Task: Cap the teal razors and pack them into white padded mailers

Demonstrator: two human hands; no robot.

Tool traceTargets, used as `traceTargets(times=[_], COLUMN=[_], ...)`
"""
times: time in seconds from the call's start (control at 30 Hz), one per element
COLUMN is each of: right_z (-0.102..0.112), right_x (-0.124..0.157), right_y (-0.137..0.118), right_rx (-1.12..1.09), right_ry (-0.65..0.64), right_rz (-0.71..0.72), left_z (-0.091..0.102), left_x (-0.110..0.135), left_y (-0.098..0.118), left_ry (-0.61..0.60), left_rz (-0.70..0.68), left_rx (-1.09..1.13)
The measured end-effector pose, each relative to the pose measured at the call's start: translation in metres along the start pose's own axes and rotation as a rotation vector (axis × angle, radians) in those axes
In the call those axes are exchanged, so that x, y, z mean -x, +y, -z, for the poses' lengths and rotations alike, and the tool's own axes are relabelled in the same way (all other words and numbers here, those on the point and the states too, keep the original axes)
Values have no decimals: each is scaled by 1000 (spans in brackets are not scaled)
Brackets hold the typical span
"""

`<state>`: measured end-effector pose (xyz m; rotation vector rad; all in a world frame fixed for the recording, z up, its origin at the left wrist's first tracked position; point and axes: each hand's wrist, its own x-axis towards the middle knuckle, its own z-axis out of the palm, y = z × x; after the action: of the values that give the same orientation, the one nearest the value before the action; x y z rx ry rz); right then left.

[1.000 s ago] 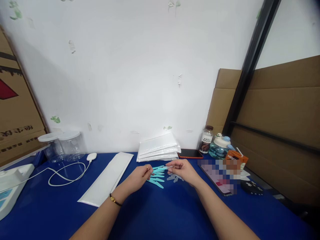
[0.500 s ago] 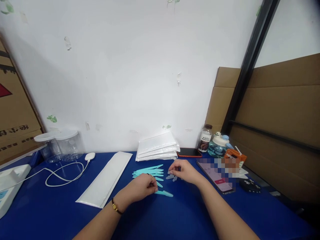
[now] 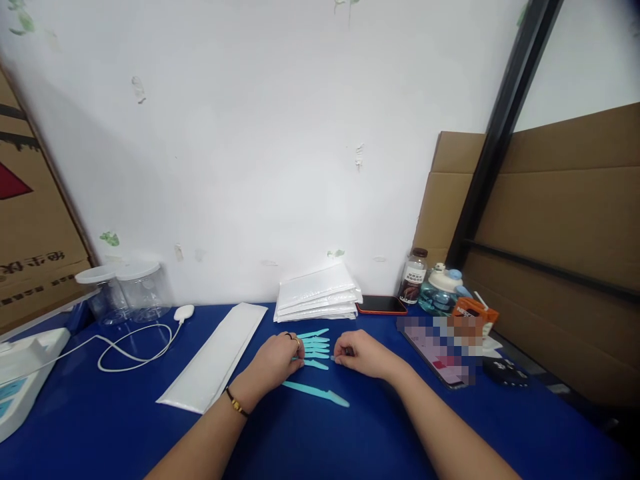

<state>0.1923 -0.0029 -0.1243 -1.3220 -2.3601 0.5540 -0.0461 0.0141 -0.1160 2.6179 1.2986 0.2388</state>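
Observation:
My left hand point(image 3: 277, 360) is closed in a pinch at the handle end of a turquoise eyebrow razor point(image 3: 316, 365), whose blade end points right. Beyond it, several more turquoise razors point(image 3: 315, 347) lie side by side in a row, their left ends hidden by my fingers. One separate razor point(image 3: 316, 392) lies nearer to me on the blue tabletop. My right hand point(image 3: 364, 353) is closed just right of the row, its fingertips on a small clear cap point(image 3: 334, 359). The other small clear pieces are mostly hidden behind that hand.
A stack of white padded envelopes point(image 3: 317, 293) stands against the wall, and another white envelope point(image 3: 215, 360) lies left. A red-edged phone point(image 3: 381, 305), a larger phone point(image 3: 435, 353), bottles point(image 3: 440, 293) and an orange carton point(image 3: 473, 317) are at right. A white cable point(image 3: 135, 368) loops at left.
My left hand has moved up and left, from the near razor to one at the row. That near razor now lies free. My right hand has come slightly closer to me.

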Motion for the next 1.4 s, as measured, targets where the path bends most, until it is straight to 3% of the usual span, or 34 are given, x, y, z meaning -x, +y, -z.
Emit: traceTargets(times=[0.17, 0.47, 0.67, 0.77, 0.87, 0.97, 1.07, 1.23, 1.4], right_z=[-1, -10, -13, -2, 10, 18, 19, 19, 24], right_x=[2, -3, -3, 0, 4, 4, 4, 6, 10], right_y=[-3, -3, -7, -14, -18, -18, -18, -15, 2], right_rx=[-115, -103, -99, 37, 307, 494, 567, 515, 253], right_ry=[-40, -8, -49, 60, 177, 161, 142, 174, 168], right_rz=[-24, -29, 51, 158, 220, 224, 241, 244, 158], left_z=[-5, -9, -15, -16, -13, -10, -9, -10, -10], left_x=[-2, -3, -2, -1, -1, -1, -2, -4, -4], left_y=[-4, -6, 3, 4, -1, -6, -8, -6, -7], left_ry=[-23, -14, -117, -122, 27, 116, 107, 90, 79], left_rz=[24, 1, 11, -1, 16, 30, 26, 34, 50], left_rx=[68, 129, 265, 271, 156, 45, 0, -25, 17])
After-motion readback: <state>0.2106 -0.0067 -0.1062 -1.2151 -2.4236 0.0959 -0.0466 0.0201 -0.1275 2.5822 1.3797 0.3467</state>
